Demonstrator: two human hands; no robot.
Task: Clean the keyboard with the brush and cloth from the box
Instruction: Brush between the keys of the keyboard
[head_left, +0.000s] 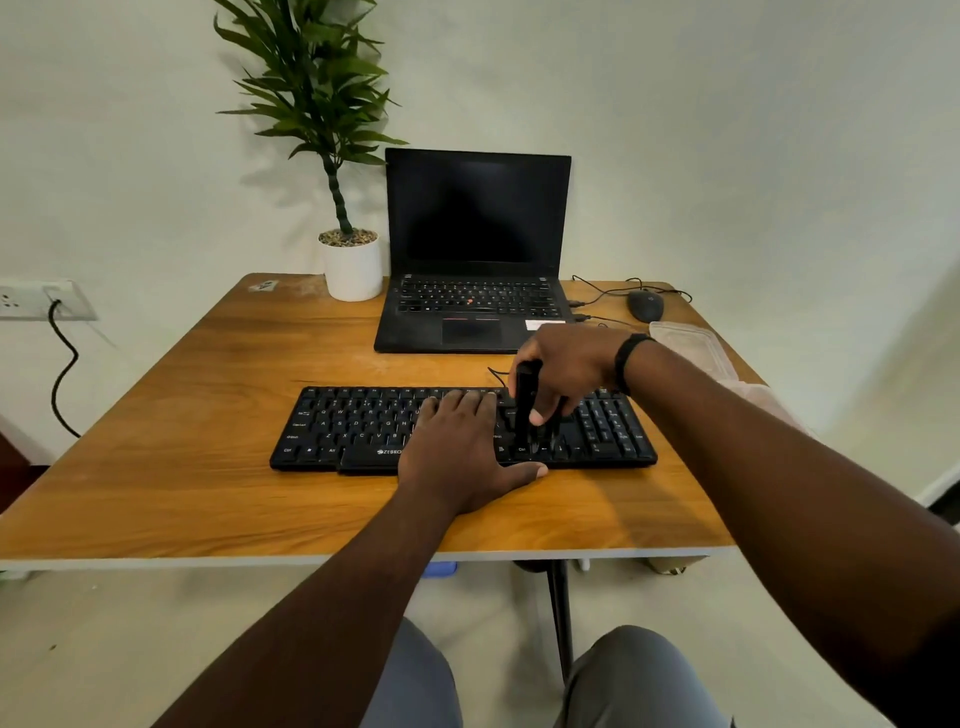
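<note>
Black brush (525, 402) upright in right hand (566, 364) over keyboard (363, 426).

Bare forearms, one wristband, grey trousers

Both arms are uncovered to the frame's edge, no sleeves showing; a slim black band (626, 362) circles the right wrist; the left wrist carries nothing; grey trousers (644, 680) cover both knees at the bottom.

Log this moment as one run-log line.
step: brushing keys | right hand: grips brush, upright on right-side keys | left hand: flat on keyboard, steadying | box: right of laptop
</note>
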